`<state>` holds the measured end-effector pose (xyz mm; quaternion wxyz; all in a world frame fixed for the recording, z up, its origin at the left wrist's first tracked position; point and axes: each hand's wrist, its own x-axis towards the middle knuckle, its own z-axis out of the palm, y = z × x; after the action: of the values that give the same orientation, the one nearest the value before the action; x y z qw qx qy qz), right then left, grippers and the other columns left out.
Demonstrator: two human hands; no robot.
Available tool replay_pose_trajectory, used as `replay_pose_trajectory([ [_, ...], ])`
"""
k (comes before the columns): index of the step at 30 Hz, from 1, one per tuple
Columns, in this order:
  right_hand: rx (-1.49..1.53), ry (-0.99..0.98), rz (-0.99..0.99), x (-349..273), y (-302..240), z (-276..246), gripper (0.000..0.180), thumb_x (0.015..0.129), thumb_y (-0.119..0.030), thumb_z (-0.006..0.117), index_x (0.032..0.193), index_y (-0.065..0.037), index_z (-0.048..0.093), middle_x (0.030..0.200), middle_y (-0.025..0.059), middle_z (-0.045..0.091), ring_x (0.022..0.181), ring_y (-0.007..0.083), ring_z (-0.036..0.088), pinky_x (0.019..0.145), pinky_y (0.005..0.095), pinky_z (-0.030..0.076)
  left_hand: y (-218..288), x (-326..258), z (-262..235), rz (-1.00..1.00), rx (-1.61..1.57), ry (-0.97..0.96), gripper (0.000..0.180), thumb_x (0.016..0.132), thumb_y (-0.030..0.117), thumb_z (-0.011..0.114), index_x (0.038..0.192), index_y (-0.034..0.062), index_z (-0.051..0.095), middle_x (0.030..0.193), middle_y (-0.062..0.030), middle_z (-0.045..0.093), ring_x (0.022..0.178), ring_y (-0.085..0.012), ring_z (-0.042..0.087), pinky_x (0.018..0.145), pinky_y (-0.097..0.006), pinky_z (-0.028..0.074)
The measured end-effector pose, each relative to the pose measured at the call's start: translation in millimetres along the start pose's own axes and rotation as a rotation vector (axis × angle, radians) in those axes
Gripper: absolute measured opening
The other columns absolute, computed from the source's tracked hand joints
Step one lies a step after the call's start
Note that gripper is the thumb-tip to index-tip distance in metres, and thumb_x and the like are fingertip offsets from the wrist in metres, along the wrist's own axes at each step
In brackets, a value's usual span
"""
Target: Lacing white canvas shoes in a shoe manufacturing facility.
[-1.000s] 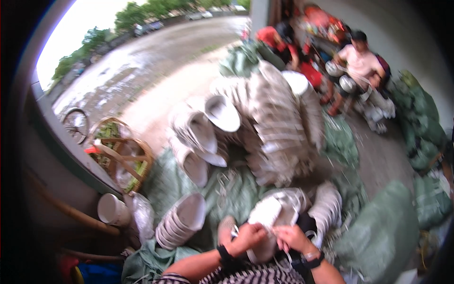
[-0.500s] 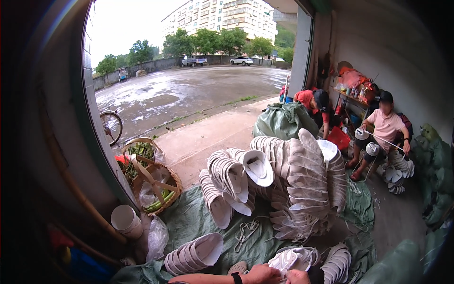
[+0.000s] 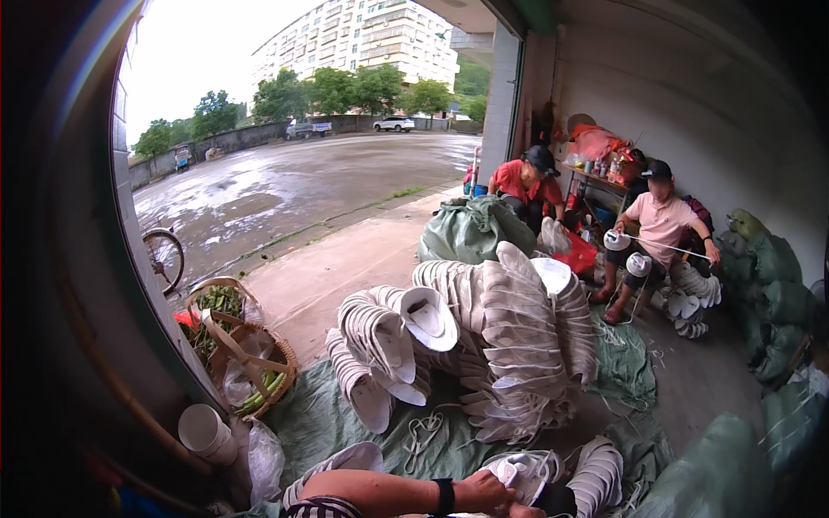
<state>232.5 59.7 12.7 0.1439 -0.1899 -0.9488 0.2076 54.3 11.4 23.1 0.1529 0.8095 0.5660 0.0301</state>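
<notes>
At the lower edge lies a white shoe upper [image 3: 525,470] with loose laces. My left hand [image 3: 484,492], with a black band on its wrist, is closed at the upper's left edge. Just beside it, my right hand [image 3: 525,511] shows only in part, its fingers curled. What sits between those fingers is hidden. To the right of the upper stands a row of nested pale shoe uppers [image 3: 596,479]. Another nested stack [image 3: 345,457] is partly covered by my left forearm.
A large heap of stacked uppers [image 3: 527,345] rises ahead on a green sheet [image 3: 302,406]. Wicker baskets [image 3: 281,380] and a white bucket [image 3: 207,432] stand left. Two people sit behind, near a green sack [image 3: 475,229]. More green sacks [image 3: 760,285] line the right wall.
The view has swung right, so the scene sits further left. My left forearm and striped sleeve show more, and my hands are lower in view. The person in red has raised their upper body.
</notes>
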Motion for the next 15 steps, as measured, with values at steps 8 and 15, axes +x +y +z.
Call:
replay_pose_trajectory([
  [8,0.101,-0.105,0.076,2,13,-4,0.015,0.081,-0.011,0.050,0.087,-0.001,0.061,0.068,0.0235,0.061,0.063,0.0388,0.062,0.057,0.0450,0.050,4,-18,7,0.112,-0.243,0.279,0.016,0.082,0.022,0.061,0.091,0.0111,0.053,0.076,-0.0074,0.061,0.073,-0.0283,0.063,0.063,-0.038,0.051],
  [15,0.491,-0.661,0.265,34,16,-41,0.023,0.085,-0.018,0.053,0.102,-0.002,0.054,0.064,0.0129,0.062,0.050,0.0222,0.061,0.048,0.0334,0.048,5,-24,14,0.215,-0.232,0.543,0.020,0.083,0.025,0.063,0.082,0.0089,0.052,0.066,-0.0057,0.057,0.062,-0.0266,0.059,0.056,-0.038,0.045],
])
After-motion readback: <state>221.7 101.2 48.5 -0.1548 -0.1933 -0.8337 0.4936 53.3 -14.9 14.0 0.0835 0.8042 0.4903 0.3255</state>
